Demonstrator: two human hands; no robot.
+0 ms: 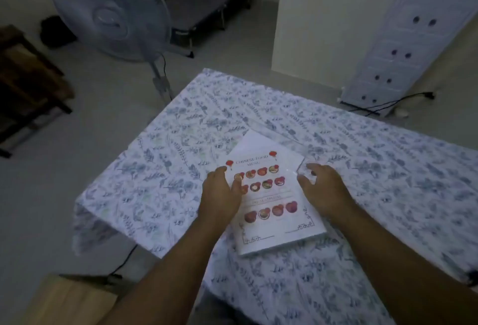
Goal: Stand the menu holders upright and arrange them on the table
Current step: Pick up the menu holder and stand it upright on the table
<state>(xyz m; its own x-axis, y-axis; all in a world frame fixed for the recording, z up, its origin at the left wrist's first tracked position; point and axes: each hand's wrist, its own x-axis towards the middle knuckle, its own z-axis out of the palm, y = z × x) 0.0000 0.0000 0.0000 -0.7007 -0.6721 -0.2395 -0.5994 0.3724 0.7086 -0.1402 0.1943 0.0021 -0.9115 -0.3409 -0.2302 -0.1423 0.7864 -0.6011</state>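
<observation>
Your menu holders (269,200) are lying flat in a stack on the desk (388,156), long axis running away from you; your left hand (219,195) and right hand (323,190) are flanking them, fingers (236,182) spread, gripping nothing yet.

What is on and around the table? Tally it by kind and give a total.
Menu holders lying flat, stacked: at least 2, exact count unclear
Hands on the stack: 2, left hand, right hand
Patterned tablecloth: 1
Standing fan: 1
Total: at least 6
</observation>
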